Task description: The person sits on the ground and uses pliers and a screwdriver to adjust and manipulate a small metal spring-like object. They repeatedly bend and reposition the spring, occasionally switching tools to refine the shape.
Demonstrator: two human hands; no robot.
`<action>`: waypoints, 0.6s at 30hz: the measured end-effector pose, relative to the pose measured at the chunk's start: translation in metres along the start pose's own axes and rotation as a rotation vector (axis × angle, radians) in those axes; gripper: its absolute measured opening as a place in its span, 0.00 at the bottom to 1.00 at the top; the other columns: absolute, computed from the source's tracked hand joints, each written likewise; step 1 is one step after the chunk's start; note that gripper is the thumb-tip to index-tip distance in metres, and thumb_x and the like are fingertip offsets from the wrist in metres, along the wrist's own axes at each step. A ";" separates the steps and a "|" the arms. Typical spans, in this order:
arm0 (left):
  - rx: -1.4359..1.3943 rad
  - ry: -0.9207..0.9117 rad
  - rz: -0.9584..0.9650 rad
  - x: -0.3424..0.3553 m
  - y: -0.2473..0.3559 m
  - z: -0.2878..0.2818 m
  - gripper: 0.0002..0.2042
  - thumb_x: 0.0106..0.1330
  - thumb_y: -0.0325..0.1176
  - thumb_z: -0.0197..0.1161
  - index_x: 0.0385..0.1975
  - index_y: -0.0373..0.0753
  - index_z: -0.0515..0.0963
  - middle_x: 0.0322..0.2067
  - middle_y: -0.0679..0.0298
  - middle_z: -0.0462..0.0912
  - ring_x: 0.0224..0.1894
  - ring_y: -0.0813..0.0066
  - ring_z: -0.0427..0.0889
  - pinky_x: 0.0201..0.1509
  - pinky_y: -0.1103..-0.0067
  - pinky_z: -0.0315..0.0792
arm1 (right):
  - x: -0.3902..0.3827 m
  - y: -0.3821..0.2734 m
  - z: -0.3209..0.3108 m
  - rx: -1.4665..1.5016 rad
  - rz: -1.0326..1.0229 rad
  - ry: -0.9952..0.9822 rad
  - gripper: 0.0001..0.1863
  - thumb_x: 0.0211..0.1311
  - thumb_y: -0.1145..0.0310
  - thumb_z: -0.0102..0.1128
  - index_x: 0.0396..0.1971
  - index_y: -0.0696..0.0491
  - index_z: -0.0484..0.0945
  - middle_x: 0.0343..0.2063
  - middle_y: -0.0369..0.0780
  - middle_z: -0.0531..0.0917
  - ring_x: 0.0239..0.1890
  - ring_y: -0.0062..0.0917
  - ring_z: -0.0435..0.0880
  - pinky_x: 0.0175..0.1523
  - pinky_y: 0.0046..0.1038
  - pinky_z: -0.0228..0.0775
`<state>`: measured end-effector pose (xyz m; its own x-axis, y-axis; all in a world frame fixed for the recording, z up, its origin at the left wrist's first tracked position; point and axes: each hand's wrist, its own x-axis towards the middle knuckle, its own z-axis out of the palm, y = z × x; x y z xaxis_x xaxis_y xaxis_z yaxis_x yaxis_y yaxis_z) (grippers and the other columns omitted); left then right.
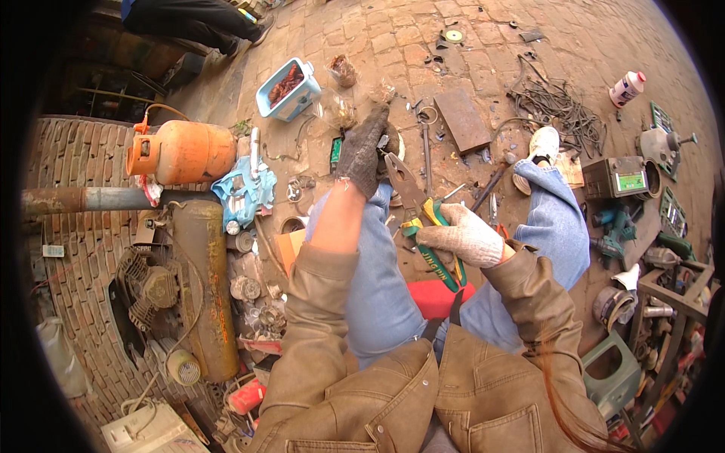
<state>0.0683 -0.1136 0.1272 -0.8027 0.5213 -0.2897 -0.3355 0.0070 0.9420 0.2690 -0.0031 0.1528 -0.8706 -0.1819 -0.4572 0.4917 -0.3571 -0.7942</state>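
Observation:
In my right hand (464, 235), under a white work glove, is a pair of pliers (406, 186) with green and yellow handles. The jaws point up and left, close to my left hand (364, 155). That hand wears a dark, dirty glove, its fingers closed around a small dark piece that I cannot make out. Both hands are over the ground between my knees. Beyond the left hand lie crumpled clear plastic bags (337, 110). A long rod with a ring end (427, 143) and a rusty steel block (461, 121) lie on the bricks to its right.
At the left are an orange gas cylinder (195, 152), a rusty tank (205, 302) and a blue plastic bag (245, 189). A light-blue basket (291, 102) stands farther off. Right of me are tangled cable (563, 113), a metal box (608, 181) and a green power tool (621, 232). Someone's legs (196, 21) show at top left.

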 end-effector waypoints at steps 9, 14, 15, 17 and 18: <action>0.121 -0.024 -0.173 -0.005 0.012 0.004 0.21 0.69 0.50 0.59 0.20 0.41 0.77 0.15 0.69 0.73 0.15 0.79 0.69 0.18 0.80 0.60 | 0.004 0.004 0.006 0.034 0.032 0.069 0.12 0.62 0.64 0.64 0.27 0.57 0.76 0.11 0.34 0.73 0.10 0.15 0.68 0.15 0.21 0.58; 0.046 -0.019 -0.196 -0.005 0.015 0.005 0.11 0.69 0.43 0.63 0.32 0.42 0.78 0.23 0.72 0.77 0.21 0.83 0.73 0.21 0.83 0.65 | 0.006 0.002 0.009 0.008 0.027 0.097 0.13 0.62 0.64 0.65 0.25 0.56 0.75 0.10 0.34 0.73 0.10 0.16 0.69 0.14 0.22 0.58; 0.052 -0.047 -0.204 -0.006 0.015 0.005 0.11 0.69 0.43 0.63 0.32 0.42 0.78 0.23 0.72 0.76 0.21 0.83 0.73 0.21 0.83 0.65 | 0.006 0.002 0.009 -0.007 0.041 0.105 0.12 0.62 0.64 0.65 0.25 0.56 0.75 0.10 0.34 0.73 0.11 0.16 0.69 0.15 0.21 0.59; 0.042 0.010 -0.161 -0.006 0.013 0.006 0.11 0.69 0.43 0.63 0.31 0.42 0.77 0.22 0.72 0.76 0.20 0.83 0.73 0.20 0.83 0.64 | 0.007 0.002 0.009 -0.051 0.016 0.117 0.12 0.62 0.64 0.64 0.27 0.57 0.76 0.13 0.34 0.74 0.12 0.16 0.70 0.16 0.21 0.59; 0.034 0.019 -0.139 -0.007 0.012 0.006 0.11 0.69 0.43 0.63 0.30 0.42 0.77 0.22 0.72 0.76 0.19 0.83 0.72 0.20 0.83 0.64 | 0.007 0.003 0.009 -0.057 0.030 0.122 0.12 0.62 0.64 0.64 0.28 0.58 0.77 0.14 0.34 0.75 0.12 0.15 0.70 0.16 0.21 0.60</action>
<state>0.0728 -0.1118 0.1413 -0.7588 0.4969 -0.4211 -0.4276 0.1076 0.8975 0.2640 -0.0134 0.1506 -0.8483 -0.0778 -0.5238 0.5210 -0.2997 -0.7992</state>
